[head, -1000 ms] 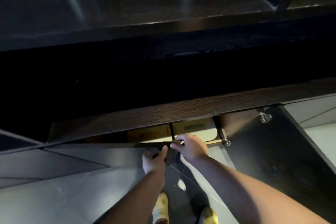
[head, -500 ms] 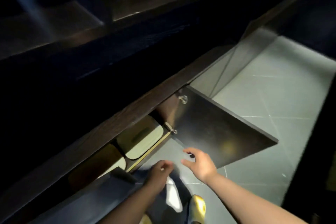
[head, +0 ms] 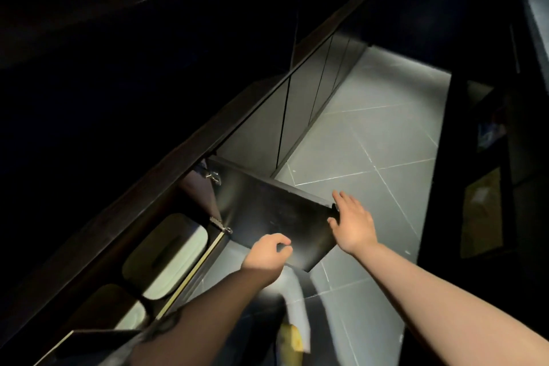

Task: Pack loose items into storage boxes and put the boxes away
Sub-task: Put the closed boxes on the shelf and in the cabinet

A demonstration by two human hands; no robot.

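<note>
Dark cabinet door (head: 276, 217) is being met at its free edge by the right hand (head: 352, 221), fingers (head: 341, 197) straight and spread, thumb on the door's face, presumably for swinging it closed. Two pale-lidded storage boxes (head: 166, 255) are being kept inside the open cabinet under the counter (head: 166, 157), already stowed. Left hand (head: 264, 254) is being held just before the door, fingers loosely curled, nothing gripped.
</note>
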